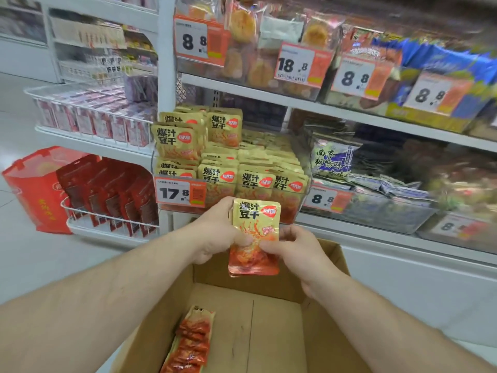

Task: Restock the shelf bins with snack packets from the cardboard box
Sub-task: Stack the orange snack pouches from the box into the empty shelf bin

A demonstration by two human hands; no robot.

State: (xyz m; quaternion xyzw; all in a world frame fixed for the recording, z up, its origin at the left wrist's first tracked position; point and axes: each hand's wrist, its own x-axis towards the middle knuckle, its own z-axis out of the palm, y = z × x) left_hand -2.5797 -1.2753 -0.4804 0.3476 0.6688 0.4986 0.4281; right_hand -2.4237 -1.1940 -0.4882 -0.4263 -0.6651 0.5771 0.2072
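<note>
Both my hands hold a small stack of gold-and-red snack packets [255,235] upright above the open cardboard box [317,329]. My left hand [217,230] grips the stack's left edge, thumb on the front. My right hand [295,251] pinches its lower right side. The stack hangs just in front of a clear shelf bin [300,208] filled with rows of the same packets. Several more packets [192,343] lie in a row along the box's left wall.
A 17.8 price tag [179,193] hangs on the bin's front left. Neighbouring bins hold dark green packets [333,160] to the right. Wire baskets with red packs [113,200] stand on the end shelf at left, beside a red bag [37,189] on the floor.
</note>
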